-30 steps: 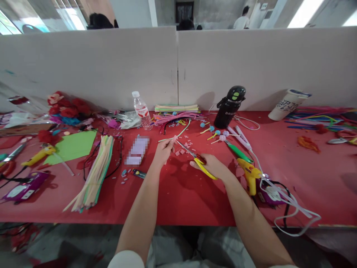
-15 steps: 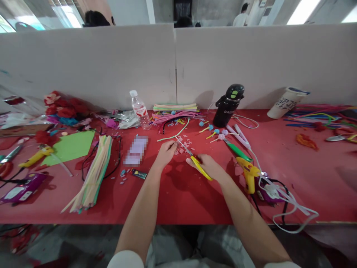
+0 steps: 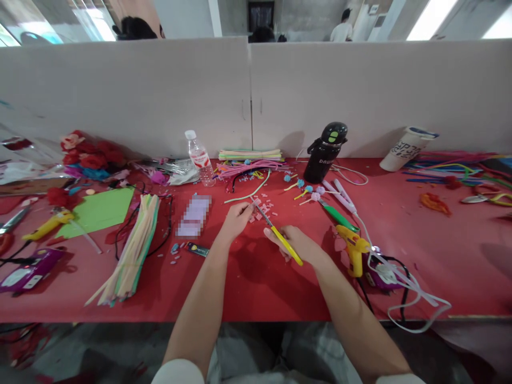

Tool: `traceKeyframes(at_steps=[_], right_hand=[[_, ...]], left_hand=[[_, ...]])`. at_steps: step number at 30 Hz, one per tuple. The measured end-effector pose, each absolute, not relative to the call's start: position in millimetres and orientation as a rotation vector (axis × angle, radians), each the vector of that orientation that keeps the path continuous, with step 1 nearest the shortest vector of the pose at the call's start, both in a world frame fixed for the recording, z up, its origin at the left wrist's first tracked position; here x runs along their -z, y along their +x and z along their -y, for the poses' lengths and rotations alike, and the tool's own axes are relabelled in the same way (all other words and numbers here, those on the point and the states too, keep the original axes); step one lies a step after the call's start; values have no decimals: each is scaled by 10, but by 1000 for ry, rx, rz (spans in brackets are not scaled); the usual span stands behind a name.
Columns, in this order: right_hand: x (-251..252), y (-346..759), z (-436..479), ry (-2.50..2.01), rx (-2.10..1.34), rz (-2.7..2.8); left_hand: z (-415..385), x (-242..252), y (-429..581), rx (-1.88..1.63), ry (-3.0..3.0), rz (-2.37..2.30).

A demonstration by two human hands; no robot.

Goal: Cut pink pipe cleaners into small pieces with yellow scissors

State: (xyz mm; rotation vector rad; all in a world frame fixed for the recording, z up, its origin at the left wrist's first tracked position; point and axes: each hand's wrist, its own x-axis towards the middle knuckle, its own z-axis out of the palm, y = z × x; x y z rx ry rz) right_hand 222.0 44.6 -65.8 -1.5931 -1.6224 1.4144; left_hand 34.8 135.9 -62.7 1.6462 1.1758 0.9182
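My right hand (image 3: 296, 242) grips yellow-handled scissors (image 3: 280, 234), their blades pointing up-left toward my left hand. My left hand (image 3: 236, 218) is closed in a pinch on a small pink piece I can barely make out, right at the blade tips. Pink cut scraps (image 3: 264, 205) lie scattered on the red table (image 3: 260, 282) just beyond both hands. A light green pipe cleaner (image 3: 250, 193) lies on the table beyond my left hand.
A black flask (image 3: 325, 153), a water bottle (image 3: 198, 157), a white cup (image 3: 404, 149), a yellow glue gun (image 3: 352, 248) with white cable, a bundle of pipe cleaners (image 3: 132, 248), green paper (image 3: 100, 210) and red flowers (image 3: 90, 154) lie about. A white partition (image 3: 160, 90) stands behind.
My left hand dropped from holding the green pipe cleaner up to the table by the scraps. The scissors moved in closer to it. The green pipe cleaner now lies on the table.
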Motion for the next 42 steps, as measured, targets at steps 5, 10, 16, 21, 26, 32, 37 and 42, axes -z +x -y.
traceKeyframes(at_steps=[5, 10, 16, 21, 26, 32, 37, 42], right_hand=[[650, 2198, -467, -1605, -1391, 1659], [559, 2189, -447, -1709, -1262, 1772], [439, 2192, -441, -1832, -1097, 2003], [442, 2153, -537, -1911, -1226, 1951], [537, 2134, -613, -1961, -1316, 1857], [574, 2129, -654, -1966, -1376, 1756], [480, 2081, -668, -1999, -1378, 1712], [492, 2057, -669, -2018, -1330, 1776]], left_hand=[[-1365, 639, 337, -895, 1671, -1132], [-1376, 639, 297, -864, 1686, -1081], [-1393, 707, 307, -750, 1601, -1090], [-1443, 818, 353, -670, 1324, -1129], [-1494, 830, 347, -603, 1110, -1044], [-1526, 773, 368, -549, 1047, -1033], [-1542, 803, 363, -535, 1045, -1037], [-1547, 850, 321, -545, 1022, -1024]])
